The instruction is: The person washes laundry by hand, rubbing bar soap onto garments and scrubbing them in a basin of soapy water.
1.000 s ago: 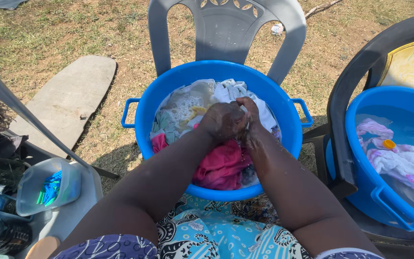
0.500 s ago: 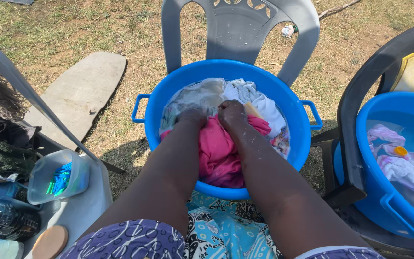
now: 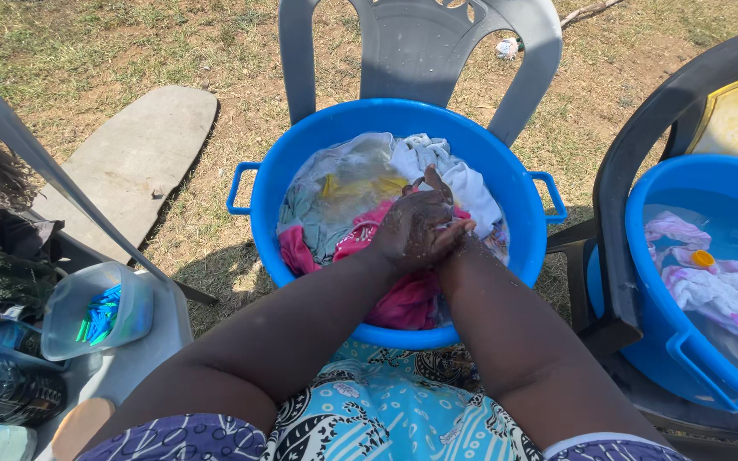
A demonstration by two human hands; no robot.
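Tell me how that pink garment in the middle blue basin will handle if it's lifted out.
The pink garment lies crumpled and folded over itself in the blue basin, so it is probably floppy and would drape. It looks soaked, and the left hand on it is wet and soapy, so it is likely heavy for its size, dripping and somewhat slippery.

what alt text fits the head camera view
Two wet hands, the left hand over the right hand, scrub a pink cloth in a blue basin of laundry. A grey plastic chair stands behind it on dry grass.
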